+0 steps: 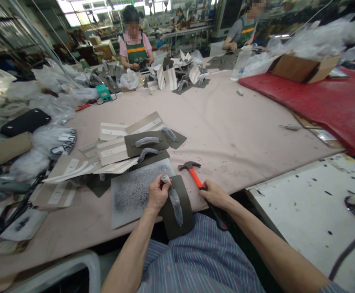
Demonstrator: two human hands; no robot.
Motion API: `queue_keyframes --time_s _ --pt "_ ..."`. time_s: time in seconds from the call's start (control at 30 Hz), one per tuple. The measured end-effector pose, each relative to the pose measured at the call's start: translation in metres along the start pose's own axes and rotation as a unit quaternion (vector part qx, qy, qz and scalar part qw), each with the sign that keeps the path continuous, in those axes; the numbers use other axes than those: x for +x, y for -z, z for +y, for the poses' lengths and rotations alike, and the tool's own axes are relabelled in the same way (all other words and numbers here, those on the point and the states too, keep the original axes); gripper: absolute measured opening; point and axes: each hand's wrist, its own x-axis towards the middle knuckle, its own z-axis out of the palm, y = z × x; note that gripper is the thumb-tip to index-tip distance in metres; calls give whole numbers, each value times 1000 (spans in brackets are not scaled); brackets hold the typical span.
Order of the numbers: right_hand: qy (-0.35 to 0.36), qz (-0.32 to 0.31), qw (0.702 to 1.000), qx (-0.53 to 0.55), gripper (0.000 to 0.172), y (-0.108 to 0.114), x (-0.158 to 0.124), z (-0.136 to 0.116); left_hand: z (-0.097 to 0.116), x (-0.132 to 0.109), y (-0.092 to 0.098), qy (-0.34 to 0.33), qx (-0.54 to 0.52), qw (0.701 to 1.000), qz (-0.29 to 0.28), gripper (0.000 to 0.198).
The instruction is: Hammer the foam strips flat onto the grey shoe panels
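Observation:
My right hand [215,194] is closed round the handle of a claw hammer [196,176], orange near the head and black lower down. The hammer head lies at or just above the cloth; contact is unclear. In the fingers of my left hand [158,194] is a short, pale cylindrical piece [165,178] with a round top; its lower end is hidden. Beside that hand, a dark olive panel [186,195] with a plastic-wrapped handle [175,206] reaches from the table edge over my lap. A scuffed, dark-speckled board [125,189] lies under and left of my left hand.
Loosely piled panels [113,152], pale and olive, lie beyond the board. A white surface [312,199] stands right. A cardboard box [299,69] rests on red sheeting [327,101]. Plastic bags [55,101] crowd the left. Two people in green aprons work across the table.

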Motion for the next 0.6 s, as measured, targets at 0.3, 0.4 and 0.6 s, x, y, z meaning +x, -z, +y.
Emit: queue_keyframes --time_s 0.3,0.4,0.6 --pt "88 17 989 120 34 9 -40 -55 7 -6 -1 -46 57 997 -13 14" --pt "252 146 955 -59 41 20 -59 -62 8 -5 0 -63 70 995 -28 13" --pt "271 101 888 -358 29 35 -73 -70 4 -5 1 -60 89 993 -39 12"
